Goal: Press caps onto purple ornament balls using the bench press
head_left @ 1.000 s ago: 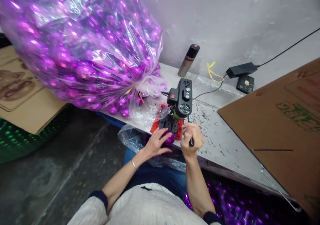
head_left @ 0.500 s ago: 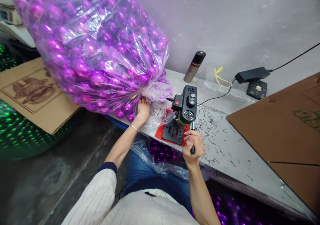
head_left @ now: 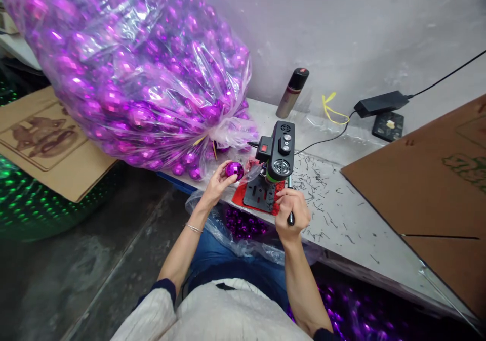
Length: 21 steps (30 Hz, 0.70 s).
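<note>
A shiny purple faceted ball [head_left: 234, 171] is held between the thumb and fingers of my left hand [head_left: 217, 185], left of a small black machine [head_left: 280, 151] with a red switch. My right hand [head_left: 292, 212] is wrapped round the machine's lever handle [head_left: 290, 218]. The machine's slotted base plate [head_left: 258, 194] rests on a red sheet [head_left: 239, 194]. Behind my left hand lies a big clear bag [head_left: 152, 88] of purple balls, its gathered neck towards the machine.
Small dark wire bits [head_left: 322, 199] litter the table right of the machine. A spray can [head_left: 292, 93], yellow tie [head_left: 334, 111] and power adapter [head_left: 381, 103] are near the wall. Cardboard [head_left: 425, 179] stands at right; another cardboard box [head_left: 53, 143] is at left.
My left hand has come away from the bag's neck towards me, and a purple ball now shows in it. My right hand remains on the handle. The whole view has shifted slightly.
</note>
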Available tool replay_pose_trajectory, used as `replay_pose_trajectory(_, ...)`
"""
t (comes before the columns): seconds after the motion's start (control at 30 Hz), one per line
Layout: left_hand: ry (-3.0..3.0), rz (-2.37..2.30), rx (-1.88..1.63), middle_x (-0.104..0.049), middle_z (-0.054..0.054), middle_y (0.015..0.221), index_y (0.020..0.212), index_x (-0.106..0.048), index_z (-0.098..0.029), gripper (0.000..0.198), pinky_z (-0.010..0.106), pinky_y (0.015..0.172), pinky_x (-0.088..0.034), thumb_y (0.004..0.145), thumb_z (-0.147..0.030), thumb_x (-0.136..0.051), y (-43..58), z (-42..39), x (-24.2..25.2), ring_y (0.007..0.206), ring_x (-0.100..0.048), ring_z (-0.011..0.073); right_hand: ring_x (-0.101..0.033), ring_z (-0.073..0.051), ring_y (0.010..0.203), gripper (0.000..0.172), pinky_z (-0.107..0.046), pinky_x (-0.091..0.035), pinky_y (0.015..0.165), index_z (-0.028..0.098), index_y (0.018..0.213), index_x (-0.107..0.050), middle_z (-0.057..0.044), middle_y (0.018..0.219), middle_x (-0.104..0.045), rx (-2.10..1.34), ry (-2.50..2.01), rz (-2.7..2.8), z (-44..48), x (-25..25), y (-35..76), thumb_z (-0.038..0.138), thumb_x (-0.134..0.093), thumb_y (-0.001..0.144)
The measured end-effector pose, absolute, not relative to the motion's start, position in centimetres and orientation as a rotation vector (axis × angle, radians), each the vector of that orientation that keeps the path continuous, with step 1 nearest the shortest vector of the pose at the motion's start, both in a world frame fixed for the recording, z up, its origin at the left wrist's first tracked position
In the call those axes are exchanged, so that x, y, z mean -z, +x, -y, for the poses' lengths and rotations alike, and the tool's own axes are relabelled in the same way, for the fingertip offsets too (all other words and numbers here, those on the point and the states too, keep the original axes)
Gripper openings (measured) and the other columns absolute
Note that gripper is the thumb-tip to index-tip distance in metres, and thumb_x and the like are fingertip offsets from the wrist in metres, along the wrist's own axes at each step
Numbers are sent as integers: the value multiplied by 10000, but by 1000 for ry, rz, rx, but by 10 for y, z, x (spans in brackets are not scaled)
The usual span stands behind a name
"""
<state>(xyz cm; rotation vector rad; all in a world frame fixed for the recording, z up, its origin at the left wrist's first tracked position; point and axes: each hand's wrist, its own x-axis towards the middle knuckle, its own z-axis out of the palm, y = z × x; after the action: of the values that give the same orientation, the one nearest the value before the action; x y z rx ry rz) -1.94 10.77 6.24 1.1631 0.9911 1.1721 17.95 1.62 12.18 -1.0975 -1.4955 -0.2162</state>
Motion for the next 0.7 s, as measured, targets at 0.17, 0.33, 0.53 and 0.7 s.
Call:
replay_pose_trajectory(0.17, 712, -817, -1104, -758, 113, 1187, 1153, -662, -188, 390, 503, 1095, -552, 872, -457, -692, -3, -82, -51, 1147, -730, 272, -634, -135, 682, 239, -279, -479, 640, 225, 762, -549, 12, 701, -629, 214, -1088, 1500, -18, -128, 182, 85, -485, 945)
replay_pose_trajectory(0.33, 604, -815, -1082, -782, 127, 1118, 1062, -674, -177, 301, 555, 1075, -559, 915, -437, -638, 5, -84, -47, 1095, -753, 288, -626, -133, 680, 241, -278, -477, 646, 227, 763, -543, 10, 707, -629, 225, -1104, 1516, -18, -130, 181, 94, -478, 954)
replay_pose_trajectory(0.53, 548, -822, -1071, -769, 101, 1136, 1093, -671, -190, 354, 495, 1055, -571, 885, -473, -716, 13, -82, -43, 1061, -754, 257, -634, -132, 696, 222, -271, -479, 653, 220, 784, -553, 7, 717, -636, 223, -1106, 1525, -16, -126, 182, 91, -489, 952)
replay_pose_trajectory(0.7, 953, -1030, -1351, -674, 91, 1311, 1257, -623, -225, 669, 389, 1088, -534, 690, -433, -911, 20, -69, -39, 1227, -664, 248, -630, -127, 686, 221, -263, -477, 637, 219, 795, -558, 6, 713, -632, 260, -1106, 1549, -17, -125, 183, 90, -478, 955)
